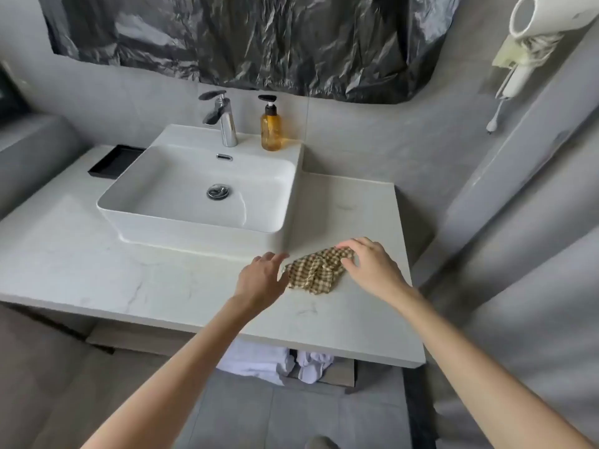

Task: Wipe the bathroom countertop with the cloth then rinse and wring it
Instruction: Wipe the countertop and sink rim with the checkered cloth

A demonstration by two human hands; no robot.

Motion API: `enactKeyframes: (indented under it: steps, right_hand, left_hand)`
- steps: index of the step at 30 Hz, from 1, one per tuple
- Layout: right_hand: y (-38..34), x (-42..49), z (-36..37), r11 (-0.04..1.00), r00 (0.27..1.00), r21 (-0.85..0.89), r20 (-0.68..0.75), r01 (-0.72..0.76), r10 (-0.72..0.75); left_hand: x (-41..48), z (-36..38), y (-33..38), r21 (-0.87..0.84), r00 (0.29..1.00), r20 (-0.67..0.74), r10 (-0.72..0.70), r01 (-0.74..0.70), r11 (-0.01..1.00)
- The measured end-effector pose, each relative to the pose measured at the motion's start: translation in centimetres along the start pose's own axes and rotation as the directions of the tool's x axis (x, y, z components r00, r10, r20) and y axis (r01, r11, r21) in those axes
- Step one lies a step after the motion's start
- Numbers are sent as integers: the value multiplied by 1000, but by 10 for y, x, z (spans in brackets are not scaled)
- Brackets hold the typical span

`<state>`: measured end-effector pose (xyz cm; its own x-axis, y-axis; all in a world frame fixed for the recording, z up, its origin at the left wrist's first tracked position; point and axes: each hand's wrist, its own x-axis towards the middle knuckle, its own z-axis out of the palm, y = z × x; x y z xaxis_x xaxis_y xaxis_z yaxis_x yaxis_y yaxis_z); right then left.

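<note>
Head: cloth (316, 273) partly under right hand (372, 267)

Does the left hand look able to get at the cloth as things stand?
Probably yes. The left hand is open right beside the left edge of the cloth on the countertop, with nothing between them. The right hand holds only the right end, leaving the left side free.
</note>
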<state>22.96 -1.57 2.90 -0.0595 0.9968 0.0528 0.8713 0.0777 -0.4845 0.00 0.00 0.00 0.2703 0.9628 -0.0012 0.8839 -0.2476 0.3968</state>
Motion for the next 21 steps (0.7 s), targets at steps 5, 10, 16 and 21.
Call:
enactKeyframes:
  steps: [5,10,16,21]
  right_hand:
    - [31,39,25,987,997,-156,64,-42,52]
    - [65,75,58,987,995,-161,100,-14,30]
    - [84,108,96,986,957,-170,287,5,44]
    - [96,115,116,975,961,-207,277,76,-16]
  left_hand:
    - [48,47,-6,82,994,109,-6,-3,997]
    - [80,84,-12,109,987,157,-38,21,994]
    - [94,111,-21,122,967,238,-85,57,991]
    - [101,118,-30,115,986,157,-53,36,993]
